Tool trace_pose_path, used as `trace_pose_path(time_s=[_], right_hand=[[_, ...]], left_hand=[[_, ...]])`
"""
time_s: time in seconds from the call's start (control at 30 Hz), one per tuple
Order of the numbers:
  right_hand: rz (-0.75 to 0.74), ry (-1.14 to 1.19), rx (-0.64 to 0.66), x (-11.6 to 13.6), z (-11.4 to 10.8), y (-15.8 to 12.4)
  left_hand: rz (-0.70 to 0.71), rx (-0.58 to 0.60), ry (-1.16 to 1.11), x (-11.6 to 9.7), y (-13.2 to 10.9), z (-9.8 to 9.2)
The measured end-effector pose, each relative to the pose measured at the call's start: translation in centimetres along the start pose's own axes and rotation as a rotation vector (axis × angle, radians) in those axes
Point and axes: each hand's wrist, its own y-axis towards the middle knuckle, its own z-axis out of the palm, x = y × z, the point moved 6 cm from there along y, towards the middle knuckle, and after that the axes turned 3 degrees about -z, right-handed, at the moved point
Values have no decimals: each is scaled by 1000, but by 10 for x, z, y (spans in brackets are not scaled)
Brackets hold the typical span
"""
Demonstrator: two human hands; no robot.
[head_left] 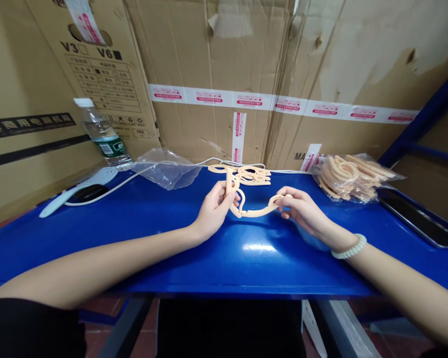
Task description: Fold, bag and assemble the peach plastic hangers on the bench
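A peach-coloured plastic folding hanger (257,214) is held up over the blue table between my two hands. My left hand (213,211) is closed on its left part, where a straight piece sticks up above the fingers. Between thumb and fingers, my right hand (300,206) pinches the looped end of the arm on the right. That arm is swung out to the side, and its end is partly covered by my fingers. Behind the hanger lie several more peach hangers (256,180), folded flat on the table.
Clear plastic bags with hangers (349,176) lie at the back right, beside a dark phone or tablet (421,216). At left are a water bottle (110,144), a pale-blue paddle-shaped item (69,194), a dark mouse-like object (91,193) and a crumpled bag (168,169). Cardboard (209,129) stands behind.
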Motion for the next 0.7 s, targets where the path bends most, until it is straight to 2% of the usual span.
trace_pose_path(time_s=[0.2,0.27,0.43,0.63,0.7], right_hand=[[-44,89,-39,-2,-9,9],[-49,103,3,-5,-9,11],[-58,69,99,-15,4,4],[-138,-7,90,-16,15,-7],[-145,-22,78,-17,16,-9]], left_hand=[[-14,-7,78,-6,1,-3],[-40,71,103,-9,-2,3],[-90,361,207,-12,-14,22],[-183,409,171,-2,-8,20],[-246,459,147,4,-7,20]])
